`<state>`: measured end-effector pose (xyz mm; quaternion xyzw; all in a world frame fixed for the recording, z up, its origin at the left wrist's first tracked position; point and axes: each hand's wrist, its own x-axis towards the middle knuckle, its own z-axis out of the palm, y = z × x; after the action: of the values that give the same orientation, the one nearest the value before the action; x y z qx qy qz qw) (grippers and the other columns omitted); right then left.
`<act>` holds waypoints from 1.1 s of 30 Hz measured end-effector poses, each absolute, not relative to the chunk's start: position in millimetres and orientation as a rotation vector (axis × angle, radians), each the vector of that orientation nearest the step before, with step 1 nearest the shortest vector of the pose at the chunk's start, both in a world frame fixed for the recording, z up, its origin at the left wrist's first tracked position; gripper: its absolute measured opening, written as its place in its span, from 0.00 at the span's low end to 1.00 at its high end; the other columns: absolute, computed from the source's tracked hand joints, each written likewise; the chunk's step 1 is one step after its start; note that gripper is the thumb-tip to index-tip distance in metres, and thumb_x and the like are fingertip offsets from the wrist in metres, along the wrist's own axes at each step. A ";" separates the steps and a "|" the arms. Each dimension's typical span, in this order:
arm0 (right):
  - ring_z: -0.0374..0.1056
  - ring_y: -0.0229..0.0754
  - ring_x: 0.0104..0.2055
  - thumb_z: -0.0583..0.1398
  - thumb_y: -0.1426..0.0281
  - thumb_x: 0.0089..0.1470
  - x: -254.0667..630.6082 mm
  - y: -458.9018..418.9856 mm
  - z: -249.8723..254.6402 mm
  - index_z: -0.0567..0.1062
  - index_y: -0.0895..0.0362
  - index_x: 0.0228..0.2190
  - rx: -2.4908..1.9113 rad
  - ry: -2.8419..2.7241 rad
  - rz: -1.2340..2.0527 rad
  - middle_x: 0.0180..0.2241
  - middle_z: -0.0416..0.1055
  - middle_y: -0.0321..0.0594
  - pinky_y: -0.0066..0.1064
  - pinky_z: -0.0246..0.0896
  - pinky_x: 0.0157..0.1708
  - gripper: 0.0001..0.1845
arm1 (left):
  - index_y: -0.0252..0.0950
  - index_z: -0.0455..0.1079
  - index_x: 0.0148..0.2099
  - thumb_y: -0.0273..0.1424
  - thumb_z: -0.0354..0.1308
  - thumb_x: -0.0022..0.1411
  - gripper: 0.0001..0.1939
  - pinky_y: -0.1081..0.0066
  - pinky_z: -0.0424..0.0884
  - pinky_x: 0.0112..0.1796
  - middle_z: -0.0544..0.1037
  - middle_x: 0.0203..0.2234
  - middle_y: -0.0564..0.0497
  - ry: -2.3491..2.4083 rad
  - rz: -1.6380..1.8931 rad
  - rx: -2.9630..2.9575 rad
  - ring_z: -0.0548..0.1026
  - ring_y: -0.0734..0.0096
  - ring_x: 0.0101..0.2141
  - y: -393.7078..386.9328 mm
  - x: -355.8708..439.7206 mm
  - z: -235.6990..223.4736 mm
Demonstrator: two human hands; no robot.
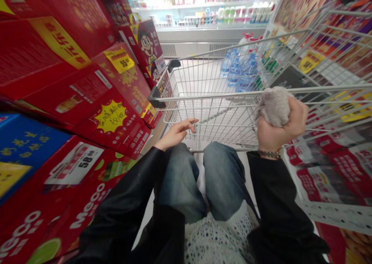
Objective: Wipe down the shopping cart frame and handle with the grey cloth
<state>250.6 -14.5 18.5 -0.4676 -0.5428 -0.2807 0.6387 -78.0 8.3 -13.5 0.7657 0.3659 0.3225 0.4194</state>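
Note:
My right hand [281, 130] is closed round a bunched grey fluffy cloth [274, 106], part of which is hidden by the fingers. The cloth is against the upper side rail of a wire shopping cart [203, 96]. Lower and further left, my left hand [178, 134] has its fingers stretched out, with nothing in them. Its fingertips are near the cart's lower wires; whether they touch is hard to tell. The cart stands crosswise in front of my bent knees, and black corner caps show at its left end.
Red drink cartons [87, 97] with price signs are stacked close on my left. Beyond the cart, large water bottles [241, 72] stand on the floor before a lit dairy cooler [203, 8]. Wrapped red-and-white packs [322, 171] fill a shelf on my right.

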 end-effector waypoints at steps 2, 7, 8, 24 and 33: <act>0.68 0.54 0.51 0.64 0.73 0.51 256.8 -12.1 20.4 0.73 0.58 0.53 -1.075 -1.218 -0.653 0.47 0.71 0.50 0.51 0.65 0.53 0.25 | 0.38 0.71 0.38 0.19 0.46 0.49 0.18 0.45 0.54 0.66 0.69 0.64 0.45 0.913 0.818 1.910 0.61 0.60 0.68 8.5 -77.8 -14.2; 0.68 0.53 0.53 0.62 0.73 0.50 220.1 -18.1 4.6 0.72 0.52 0.54 -1.105 -1.461 -0.542 0.50 0.71 0.46 0.51 0.67 0.53 0.28 | 0.37 0.72 0.38 0.20 0.46 0.48 0.18 0.45 0.54 0.66 0.69 0.64 0.44 0.908 0.838 1.920 0.63 0.59 0.67 8.6 -77.3 -15.7; 0.68 0.53 0.53 0.61 0.75 0.49 210.3 -19.8 0.2 0.73 0.52 0.54 -1.094 -1.539 -0.518 0.51 0.71 0.46 0.50 0.67 0.54 0.29 | 0.37 0.72 0.38 0.20 0.46 0.48 0.18 0.45 0.55 0.66 0.69 0.64 0.43 0.910 0.846 1.912 0.63 0.59 0.67 8.4 -77.0 -16.3; 0.69 0.50 0.51 0.60 0.75 0.51 176.6 -15.7 4.8 0.74 0.53 0.54 -1.054 -1.465 -0.407 0.48 0.72 0.46 0.47 0.69 0.52 0.27 | 0.39 0.69 0.38 0.19 0.46 0.51 0.16 0.48 0.60 0.65 0.73 0.59 0.45 1.262 1.340 1.983 0.67 0.61 0.64 -12.5 -31.1 -50.2; 0.71 0.48 0.49 0.63 0.75 0.51 195.4 -14.9 11.2 0.75 0.55 0.52 -1.136 -1.148 -0.502 0.46 0.72 0.45 0.45 0.70 0.50 0.25 | 0.37 0.69 0.40 0.15 0.47 0.54 0.17 0.52 0.64 0.64 0.67 0.64 0.42 1.470 1.626 2.009 0.62 0.59 0.67 -16.2 7.6 -80.9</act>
<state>195.4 -14.9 11.2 -0.5028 -0.5079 -0.2221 0.6633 7.6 -16.2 -80.9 0.6732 0.4927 0.5450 0.0838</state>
